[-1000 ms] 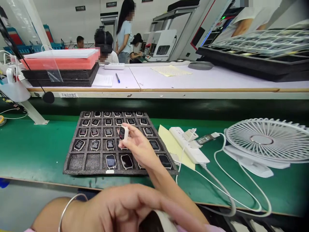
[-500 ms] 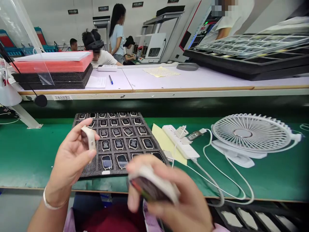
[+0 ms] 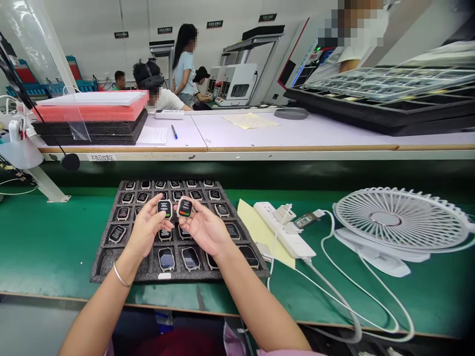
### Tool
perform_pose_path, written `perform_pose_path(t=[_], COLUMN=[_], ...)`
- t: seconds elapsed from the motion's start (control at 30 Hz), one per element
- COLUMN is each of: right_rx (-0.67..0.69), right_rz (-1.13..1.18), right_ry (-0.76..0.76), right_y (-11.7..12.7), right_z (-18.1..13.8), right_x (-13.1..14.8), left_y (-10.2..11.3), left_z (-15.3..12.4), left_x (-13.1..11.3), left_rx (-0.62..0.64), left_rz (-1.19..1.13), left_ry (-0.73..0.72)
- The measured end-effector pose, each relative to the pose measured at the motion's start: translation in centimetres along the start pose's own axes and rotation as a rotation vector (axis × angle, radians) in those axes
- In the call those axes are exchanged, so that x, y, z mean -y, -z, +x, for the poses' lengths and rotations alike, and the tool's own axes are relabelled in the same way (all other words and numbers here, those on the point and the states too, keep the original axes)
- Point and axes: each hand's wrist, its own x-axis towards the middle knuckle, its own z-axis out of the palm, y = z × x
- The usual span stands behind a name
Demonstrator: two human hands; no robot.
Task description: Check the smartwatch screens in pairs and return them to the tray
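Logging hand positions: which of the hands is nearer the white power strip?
Right. The right hand, holding a watch over the tray, is left of the power strip; the left hand, holding another watch, is farther left.

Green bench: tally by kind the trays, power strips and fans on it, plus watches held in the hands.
Held watches: 2 (left hand 1, right hand 1)
Tray: 1
Power strip: 1
Fan: 1
Total: 5

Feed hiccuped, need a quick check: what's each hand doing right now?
Left hand: holding one lit smartwatch.
Right hand: holding another lit smartwatch.
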Motion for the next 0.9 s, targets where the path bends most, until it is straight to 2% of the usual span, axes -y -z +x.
perform_pose_path(t=[0.2,0.5,0.9], right_rx=[0.014,0.012,0.000], right_rz=[-0.079,-0.145,-0.224], right_ry=[0.093,0.133,0.150], right_y=[1.1,1.2,1.4], right_z=[-0.6,-1.2,-1.5], right_x=[-1.1,-1.4,-1.8], left_y=[0.9,1.5,1.7], left_z=[0.1,-0.4,-0.6], left_x=[1.5,2.0,2.4], left_rx=[0.030,0.114,0.096], left_rz=[-0.012,-0.037,0.092], left_ry=[-0.015,-0.011,-0.060])
